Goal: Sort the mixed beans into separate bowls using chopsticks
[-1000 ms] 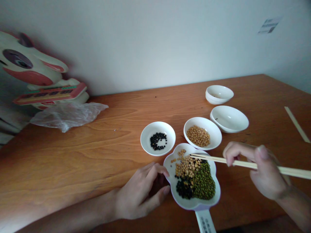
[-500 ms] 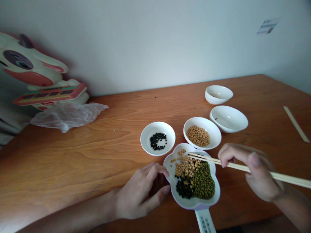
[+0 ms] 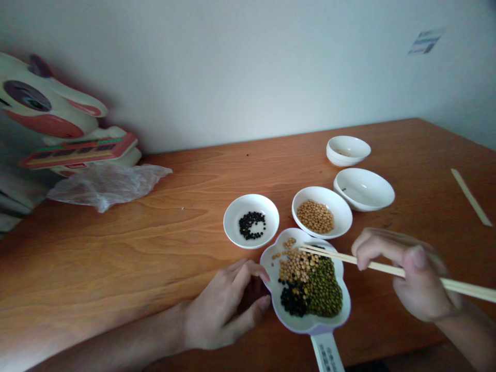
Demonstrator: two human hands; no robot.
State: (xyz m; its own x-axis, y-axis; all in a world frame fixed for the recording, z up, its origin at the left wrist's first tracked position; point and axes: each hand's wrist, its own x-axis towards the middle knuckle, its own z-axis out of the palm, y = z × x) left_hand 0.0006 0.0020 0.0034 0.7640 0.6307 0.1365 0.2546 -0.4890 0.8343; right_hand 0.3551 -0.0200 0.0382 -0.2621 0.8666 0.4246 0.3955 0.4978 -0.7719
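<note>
My right hand [image 3: 411,274] is closed round a pair of wooden chopsticks [image 3: 382,266]. Their tips rest over yellow soybeans [image 3: 296,266] in a white, lilac-rimmed flower-shaped dish with a handle [image 3: 277,305]. Whether the tips pinch a bean is too small to tell. The same dish holds green mung beans [image 3: 325,292] at the right and black beans [image 3: 293,299] at the lower left, with a few soybeans among the black ones. My left hand [image 3: 232,305] grips the dish's left edge lightly, its index finger on the rim and thumb close against the side.
Beyond the dish stand a white bowl of black beans [image 3: 232,219], a bowl of soybeans [image 3: 343,209] and two more white bowls [image 3: 366,191], [image 3: 349,155] with little in them. A lone wooden stick [image 3: 470,196] lies right. A plastic bag [image 3: 112,186] and cow-shaped toy keyboard [image 3: 77,119] sit left.
My right hand has shifted slightly right along the chopsticks, whose tips stay at nearly the same spot. My left hand and the dish look unmoved.
</note>
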